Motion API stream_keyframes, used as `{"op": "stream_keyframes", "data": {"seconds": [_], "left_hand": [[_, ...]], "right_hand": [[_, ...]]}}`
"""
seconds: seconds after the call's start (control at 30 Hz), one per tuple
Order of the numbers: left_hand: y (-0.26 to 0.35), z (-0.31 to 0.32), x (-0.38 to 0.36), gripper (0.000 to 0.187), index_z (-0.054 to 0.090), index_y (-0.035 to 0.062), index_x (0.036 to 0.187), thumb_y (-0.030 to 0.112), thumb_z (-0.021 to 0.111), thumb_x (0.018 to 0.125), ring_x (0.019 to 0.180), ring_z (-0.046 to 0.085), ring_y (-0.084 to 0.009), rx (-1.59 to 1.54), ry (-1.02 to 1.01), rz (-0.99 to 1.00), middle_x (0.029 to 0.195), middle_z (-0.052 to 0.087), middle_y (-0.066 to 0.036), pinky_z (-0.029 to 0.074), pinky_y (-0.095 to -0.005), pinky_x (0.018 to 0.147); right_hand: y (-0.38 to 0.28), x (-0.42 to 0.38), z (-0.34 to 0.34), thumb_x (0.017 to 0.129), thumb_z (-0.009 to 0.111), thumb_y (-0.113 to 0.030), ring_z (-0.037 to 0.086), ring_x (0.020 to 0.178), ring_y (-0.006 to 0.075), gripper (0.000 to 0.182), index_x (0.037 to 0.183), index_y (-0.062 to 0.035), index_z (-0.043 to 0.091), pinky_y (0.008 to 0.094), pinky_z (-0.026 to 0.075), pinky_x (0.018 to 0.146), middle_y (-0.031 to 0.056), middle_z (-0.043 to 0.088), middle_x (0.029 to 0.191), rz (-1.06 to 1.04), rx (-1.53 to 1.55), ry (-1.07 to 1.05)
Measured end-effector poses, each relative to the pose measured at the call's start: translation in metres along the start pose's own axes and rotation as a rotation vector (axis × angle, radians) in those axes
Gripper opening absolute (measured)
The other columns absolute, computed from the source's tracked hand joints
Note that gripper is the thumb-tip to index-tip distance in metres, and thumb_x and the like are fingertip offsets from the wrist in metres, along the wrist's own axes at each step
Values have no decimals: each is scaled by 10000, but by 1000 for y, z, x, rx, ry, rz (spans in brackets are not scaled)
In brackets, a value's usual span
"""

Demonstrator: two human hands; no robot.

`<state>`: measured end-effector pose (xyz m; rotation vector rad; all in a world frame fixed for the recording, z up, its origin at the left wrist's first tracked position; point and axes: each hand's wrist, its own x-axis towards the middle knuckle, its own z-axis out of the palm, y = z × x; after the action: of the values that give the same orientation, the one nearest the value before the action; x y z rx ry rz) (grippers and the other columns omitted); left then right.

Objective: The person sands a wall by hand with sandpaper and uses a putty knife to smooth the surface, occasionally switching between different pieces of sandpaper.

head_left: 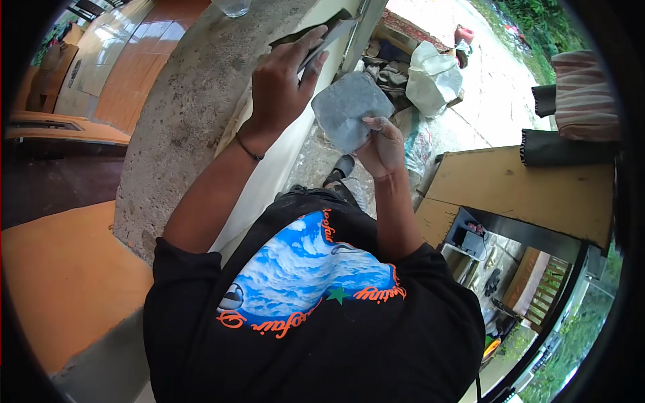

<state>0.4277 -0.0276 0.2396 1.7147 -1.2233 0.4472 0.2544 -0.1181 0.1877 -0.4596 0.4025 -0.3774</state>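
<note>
My left hand (279,87) is raised over the concrete ledge (181,101), its fingers closed on a thin flat sheet (336,32). That sheet is dark on one face and pale grey on the other; I cannot make out its exact kind. In my right hand (383,149) is a grey, roughly square flat plate (351,106) with rounded corners and a whitish, dusty surface. The thumb lies on top of the plate, while the other fingers are hidden beneath it. The two held things are close together but apart.
A clear container (234,7) stands on the ledge at the top. Beyond my right hand are a white sack (433,77) and a pile of cloths (390,74). A wooden panel (517,188) is at the right, near hanging striped cloth (584,97). My shoe (339,169) shows below.
</note>
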Motion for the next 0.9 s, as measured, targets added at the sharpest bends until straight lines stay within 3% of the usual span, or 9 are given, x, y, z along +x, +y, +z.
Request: {"op": "stream_keyframes", "data": {"seconds": [0.1,0.17,0.2,0.3,0.33,0.47,0.63,0.73,0.9], "left_hand": [[8,0,-4,378,551,136,1238,223,599,873,708,638,-265,-121,-59,-4,834,656,-130,498,-346,639],[15,-11,-3,420,518,131,1273,217,603,871,655,625,-248,-163,-337,-338,785,659,-129,491,-327,621],[13,-7,-5,445,486,127,1303,187,594,876,557,574,-212,-307,-218,-248,726,649,-120,476,-313,591],[0,-1,-8,426,484,129,1323,157,570,907,591,439,-58,-405,-350,-357,679,577,-3,420,-227,596],[2,-7,-5,377,517,97,1290,118,539,915,708,524,-48,-403,-489,-444,812,647,-8,451,-220,682],[-17,7,-20,303,565,-4,1202,97,473,932,949,585,-94,-694,-720,-517,1052,639,-72,462,-226,845],[-16,10,-21,380,563,-74,1159,231,476,950,929,600,-122,-897,-744,-562,1046,635,-101,466,-256,848],[-14,4,-15,460,584,-73,1122,333,561,908,919,602,-128,-1003,-859,-782,1010,645,-103,462,-257,841],[2,-7,-13,495,609,-70,1047,338,721,789,846,615,-132,-905,-874,-572,915,657,-106,486,-260,780]], "right_hand": [[-2,-21,15,814,522,-61,552,1113,264,477,1275,1,418,442,447,949,129,543,1217,-112,-17,-70],[-4,-33,27,819,576,-59,566,1096,242,489,1278,-3,417,400,462,937,119,553,1209,-229,-191,-56],[-3,-37,25,822,612,-50,572,1087,219,484,1268,-5,428,366,467,930,110,563,1195,-245,-176,-59],[0,-42,22,843,608,-63,577,1077,205,441,1248,-3,444,358,467,923,106,572,1183,-278,-205,-70],[0,-44,21,843,608,-63,577,1077,205,441,1248,-3,444,358,467,923,106,572,1183,-280,-213,-70],[7,-41,11,856,610,-84,589,1050,199,408,1226,-7,457,358,477,901,100,585,1157,-273,-250,-37],[7,-41,15,871,606,-123,606,1014,196,370,1196,-5,474,365,512,851,98,592,1135,-271,-310,42],[11,-41,18,880,599,-143,623,974,194,353,1180,2,482,361,541,802,108,599,1110,-267,-357,96],[17,-37,20,835,676,-190,637,888,192,421,1146,39,511,343,556,740,120,617,1041,-292,-495,182]]}}
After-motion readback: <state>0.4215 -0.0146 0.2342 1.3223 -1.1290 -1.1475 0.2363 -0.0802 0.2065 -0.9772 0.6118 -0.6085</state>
